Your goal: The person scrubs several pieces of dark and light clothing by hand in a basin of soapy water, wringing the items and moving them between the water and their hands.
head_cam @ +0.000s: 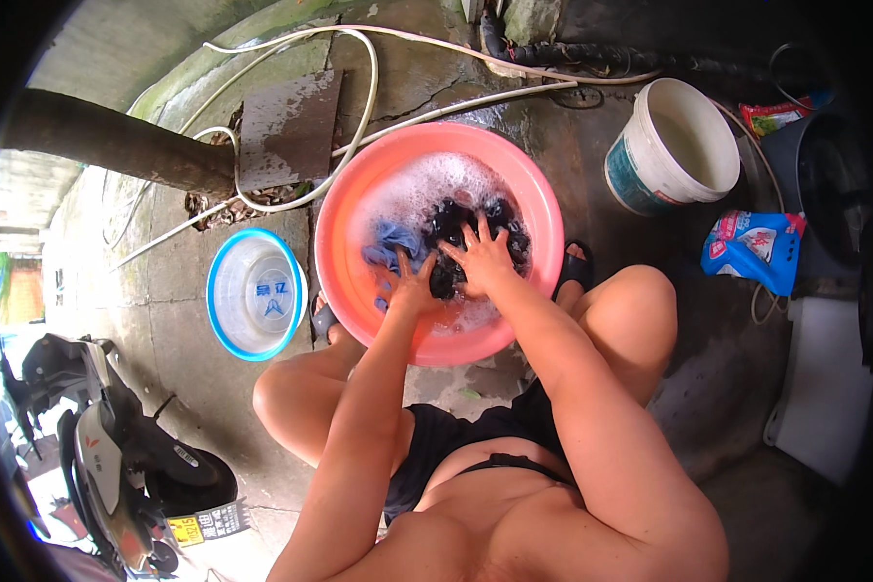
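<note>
A large pink plastic basin (549, 218) stands on the concrete between my feet, with sudsy water and wet cloth in it. White foam (429, 174) covers its far part. My right hand (486, 258) presses with spread fingers on a dark, soaked garment (444, 273). My left hand (413, 284) has its fingers apart at the left edge of the dark cloth, beside a blue cloth (393, 244) in the water. Neither hand is closed around the fabric. Parts of both cloths lie hidden under water and foam.
Left of the basin sits a clear bowl with a blue rim (211, 295). A pale hose (371, 73) loops behind. To the right are a white bucket (629, 153), a blue detergent bag (753, 247) and a white container (818, 385). A scooter (109, 444) and tree trunk (116, 142) flank the left.
</note>
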The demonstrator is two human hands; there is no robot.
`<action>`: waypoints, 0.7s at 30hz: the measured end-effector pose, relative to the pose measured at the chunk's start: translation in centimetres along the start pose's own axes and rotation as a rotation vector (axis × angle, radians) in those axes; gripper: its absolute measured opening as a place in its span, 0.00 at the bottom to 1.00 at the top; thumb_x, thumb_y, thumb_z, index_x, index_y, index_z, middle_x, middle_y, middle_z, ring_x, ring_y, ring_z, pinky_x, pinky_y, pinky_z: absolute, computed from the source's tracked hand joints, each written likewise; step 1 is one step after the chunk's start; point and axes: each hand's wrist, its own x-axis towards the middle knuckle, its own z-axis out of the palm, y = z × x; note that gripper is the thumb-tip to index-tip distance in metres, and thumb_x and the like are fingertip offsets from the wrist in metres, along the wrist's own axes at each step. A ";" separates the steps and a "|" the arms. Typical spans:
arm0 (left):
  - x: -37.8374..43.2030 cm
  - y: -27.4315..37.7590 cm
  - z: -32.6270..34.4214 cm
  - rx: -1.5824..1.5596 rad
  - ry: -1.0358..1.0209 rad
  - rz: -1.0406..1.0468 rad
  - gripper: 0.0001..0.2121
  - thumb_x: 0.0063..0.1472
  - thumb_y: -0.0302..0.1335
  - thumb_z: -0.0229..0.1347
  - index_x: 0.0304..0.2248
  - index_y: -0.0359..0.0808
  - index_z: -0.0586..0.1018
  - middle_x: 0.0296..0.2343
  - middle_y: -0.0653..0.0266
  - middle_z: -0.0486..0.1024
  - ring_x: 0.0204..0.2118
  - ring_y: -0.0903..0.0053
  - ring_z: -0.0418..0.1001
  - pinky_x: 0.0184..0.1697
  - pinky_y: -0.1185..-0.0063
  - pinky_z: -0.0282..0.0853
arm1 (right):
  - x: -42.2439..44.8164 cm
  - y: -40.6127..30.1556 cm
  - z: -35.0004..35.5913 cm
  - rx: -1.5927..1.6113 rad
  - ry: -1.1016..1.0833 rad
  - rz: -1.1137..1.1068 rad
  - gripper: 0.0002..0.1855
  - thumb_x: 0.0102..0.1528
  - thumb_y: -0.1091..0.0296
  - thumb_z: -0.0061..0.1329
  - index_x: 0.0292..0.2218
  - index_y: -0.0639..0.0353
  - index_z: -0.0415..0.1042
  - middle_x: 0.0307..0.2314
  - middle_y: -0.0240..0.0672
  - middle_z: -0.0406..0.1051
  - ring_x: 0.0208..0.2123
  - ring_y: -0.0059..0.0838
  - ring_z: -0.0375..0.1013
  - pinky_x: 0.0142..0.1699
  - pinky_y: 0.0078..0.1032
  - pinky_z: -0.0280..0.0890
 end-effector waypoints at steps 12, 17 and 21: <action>0.0 -0.8 -3.1 -0.559 0.349 -0.064 0.31 0.48 0.50 0.65 0.47 0.38 0.79 0.37 0.46 0.80 0.43 0.56 0.79 0.49 0.67 0.71 | 2.4 0.6 1.1 0.627 0.056 0.197 0.29 0.52 0.51 0.54 0.53 0.52 0.71 0.41 0.51 0.76 0.45 0.52 0.75 0.51 0.44 0.69; -3.0 -0.2 -7.5 -0.970 0.544 -0.224 0.31 0.55 0.55 0.59 0.42 0.32 0.82 0.36 0.43 0.80 0.44 0.56 0.79 0.48 0.67 0.70 | 1.4 1.8 -2.2 1.028 0.173 0.322 0.35 0.52 0.36 0.50 0.43 0.64 0.78 0.40 0.60 0.74 0.47 0.55 0.74 0.52 0.44 0.67; -6.3 0.4 -11.9 -1.028 0.570 -0.267 0.35 0.54 0.57 0.59 0.40 0.25 0.81 0.36 0.45 0.80 0.42 0.61 0.79 0.46 0.69 0.70 | -0.3 2.0 -4.9 1.118 0.402 0.175 0.36 0.53 0.34 0.49 0.39 0.65 0.78 0.36 0.56 0.77 0.43 0.54 0.76 0.47 0.42 0.68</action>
